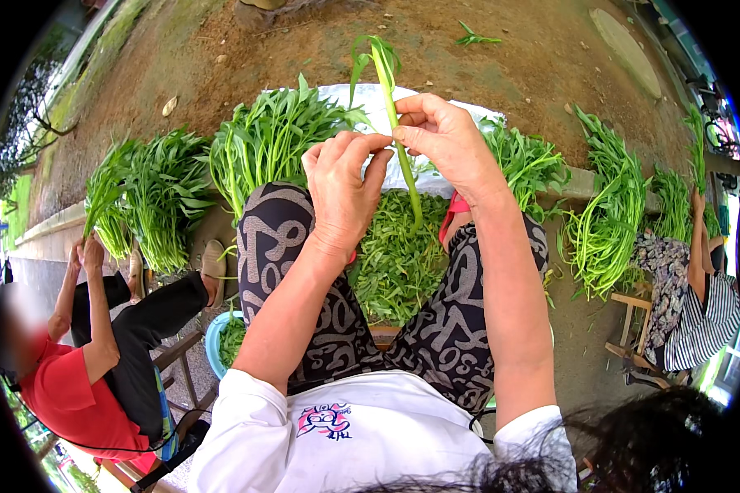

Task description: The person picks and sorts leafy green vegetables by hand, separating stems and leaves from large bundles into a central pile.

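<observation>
A single leafy green stalk, which looks like water spinach, stands nearly upright in front of me. Its leaves droop at the top and its lower end curves down over my lap. My right hand pinches the stalk mid-length between thumb and fingers. From the other side, the thumb and index tip of my left hand come together right at the stalk. Whether they grip any of it cannot be made out. Below both hands, between my knees, lies a heap of loose picked leaves.
A bundle of long greens rests by my left knee on white sheeting, another by my right. A light-blue basin holds leaves. Seated people work on both sides, one in a red shirt, one in stripes.
</observation>
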The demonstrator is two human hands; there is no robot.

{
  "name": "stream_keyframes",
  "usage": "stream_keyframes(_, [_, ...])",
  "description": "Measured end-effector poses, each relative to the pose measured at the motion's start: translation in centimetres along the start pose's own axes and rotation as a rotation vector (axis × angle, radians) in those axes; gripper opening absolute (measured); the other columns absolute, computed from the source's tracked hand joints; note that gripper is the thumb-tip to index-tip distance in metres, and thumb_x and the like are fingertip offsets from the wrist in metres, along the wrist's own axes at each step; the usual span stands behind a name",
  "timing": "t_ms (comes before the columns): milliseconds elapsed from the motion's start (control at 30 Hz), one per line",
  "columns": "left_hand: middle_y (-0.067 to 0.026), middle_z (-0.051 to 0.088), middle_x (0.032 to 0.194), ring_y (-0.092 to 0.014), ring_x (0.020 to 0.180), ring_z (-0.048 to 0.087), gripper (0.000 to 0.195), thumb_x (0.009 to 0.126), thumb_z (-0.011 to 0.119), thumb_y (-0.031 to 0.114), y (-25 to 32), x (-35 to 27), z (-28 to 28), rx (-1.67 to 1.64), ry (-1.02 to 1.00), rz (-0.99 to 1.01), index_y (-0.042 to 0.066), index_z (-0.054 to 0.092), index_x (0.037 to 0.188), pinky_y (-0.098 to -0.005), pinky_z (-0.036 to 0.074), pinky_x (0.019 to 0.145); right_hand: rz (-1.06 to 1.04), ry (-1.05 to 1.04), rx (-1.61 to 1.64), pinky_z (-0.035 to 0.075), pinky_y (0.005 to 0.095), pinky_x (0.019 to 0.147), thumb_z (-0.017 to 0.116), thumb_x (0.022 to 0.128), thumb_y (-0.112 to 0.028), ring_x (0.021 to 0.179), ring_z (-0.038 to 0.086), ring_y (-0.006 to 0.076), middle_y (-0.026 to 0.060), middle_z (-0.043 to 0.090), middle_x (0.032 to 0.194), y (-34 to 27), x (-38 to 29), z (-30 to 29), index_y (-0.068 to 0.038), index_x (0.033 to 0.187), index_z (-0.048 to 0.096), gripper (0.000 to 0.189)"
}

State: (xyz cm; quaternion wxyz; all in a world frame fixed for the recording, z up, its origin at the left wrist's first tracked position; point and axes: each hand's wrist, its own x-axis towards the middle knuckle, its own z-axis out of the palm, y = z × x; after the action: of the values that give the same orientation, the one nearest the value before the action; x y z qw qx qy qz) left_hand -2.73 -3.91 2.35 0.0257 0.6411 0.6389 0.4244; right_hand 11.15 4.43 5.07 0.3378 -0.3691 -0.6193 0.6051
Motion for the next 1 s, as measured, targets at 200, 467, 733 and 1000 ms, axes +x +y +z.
stream_keyframes(200, [0.0004, 0.062, 0.084, -0.018, 0.084, 0.059, 0.014, 0.077, 0.070, 0.007, -0.04, 0.19, -0.17, 0.046, 0.023, 0.035, 0.011, 0.064, 0.089, -0.0347, 0.035, 0.088, 0.014, -0.076, 0.049, 0.051, 0.0275, 0.075, 0.065, 0.082, -0.003, 0.083, 0.061, 0.0142, 0.0083, 0.064, 0.091, -0.04, -0.05, -0.09, 0.005, 0.110, 0.058, 0.031])
stream_keyframes(467, [0.0001, 0.061, 0.089, -0.019, 0.087, 0.058, 0.015, 0.077, 0.068, 0.004, 0.02, 0.15, -0.12, -0.093, 0.074, -0.073, 0.012, 0.064, 0.090, -0.0354, 0.035, 0.089, -0.020, -0.037, 0.054, 0.051, 0.0277, 0.075, 0.064, 0.080, 0.001, 0.083, 0.061, 0.0142, 0.0081, 0.064, 0.092, -0.13, -0.05, 0.20, 0.004, 0.112, 0.057, 0.033])
stream_keyframes(733, [0.0003, 0.061, 0.089, -0.019, 0.089, 0.057, 0.016, 0.076, 0.072, 0.008, -0.01, 0.14, -0.41, 0.061, 0.080, 0.021, 0.013, 0.065, 0.089, -0.0353, 0.034, 0.090, 0.007, -0.064, 0.080, 0.051, 0.0280, 0.075, 0.064, 0.080, 0.001, 0.083, 0.061, 0.0145, 0.0095, 0.064, 0.094, -0.23, -0.08, 0.27, 0.005, 0.113, 0.057, 0.034])
stream_keyframes(1000, [0.0004, 0.060, 0.088, -0.019, 0.088, 0.057, 0.017, 0.074, 0.072, 0.007, -0.15, 0.23, -0.49, 0.095, 0.084, 0.068, 0.013, 0.064, 0.088, -0.0368, 0.034, 0.091, 0.000, -0.143, 0.046, 0.050, 0.0280, 0.076, 0.066, 0.079, 0.001, 0.084, 0.061, 0.0145, 0.0085, 0.062, 0.094, -0.34, -0.09, 0.28, 0.004, 0.116, 0.054, 0.039])
